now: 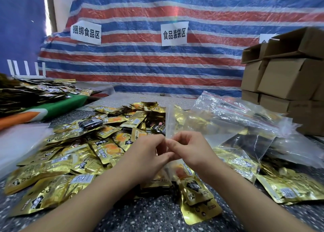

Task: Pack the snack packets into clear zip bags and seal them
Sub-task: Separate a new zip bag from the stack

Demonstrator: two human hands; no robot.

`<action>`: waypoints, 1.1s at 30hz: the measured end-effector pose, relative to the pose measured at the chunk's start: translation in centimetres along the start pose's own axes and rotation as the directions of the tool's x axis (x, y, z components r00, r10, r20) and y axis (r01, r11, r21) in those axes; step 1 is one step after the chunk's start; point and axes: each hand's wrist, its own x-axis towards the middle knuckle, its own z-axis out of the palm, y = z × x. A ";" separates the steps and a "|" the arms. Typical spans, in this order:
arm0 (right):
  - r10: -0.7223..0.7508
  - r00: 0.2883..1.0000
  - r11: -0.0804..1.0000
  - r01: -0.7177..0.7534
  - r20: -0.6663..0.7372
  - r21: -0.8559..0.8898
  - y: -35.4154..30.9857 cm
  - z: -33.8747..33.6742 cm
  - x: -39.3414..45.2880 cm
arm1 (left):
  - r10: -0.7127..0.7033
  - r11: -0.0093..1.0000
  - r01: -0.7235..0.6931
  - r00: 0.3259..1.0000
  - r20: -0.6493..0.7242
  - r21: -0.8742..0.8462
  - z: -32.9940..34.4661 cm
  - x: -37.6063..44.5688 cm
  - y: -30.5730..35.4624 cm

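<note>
1. Nearest the camera, a speckled table (157, 217) is seen, with two bare forearms reaching forward over it.
2. At centre, a clear bag (173, 126) is pinched at its edge by the left hand (149, 154) and right hand (191, 149), fingertips closed on the film, probably so that the mouth can be parted or pressed shut; which one cannot be told.
3. Beneath and left of the hands, gold packets (73, 154) are heaped loose, kept within easy reach for filling.
4. Farther right, filled bags (242, 119) are piled apart from the loose stock.
5. Beyond, cardboard boxes (284, 77) are stacked against a striped tarp (140, 63).
</note>
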 end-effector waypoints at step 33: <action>-0.094 0.924 0.972 0.005 -0.370 -0.233 0.5 -1.8 0.9 | 0.243 0.936 -0.262 0.964 0.108 0.235 -1.0 -0.4 0.3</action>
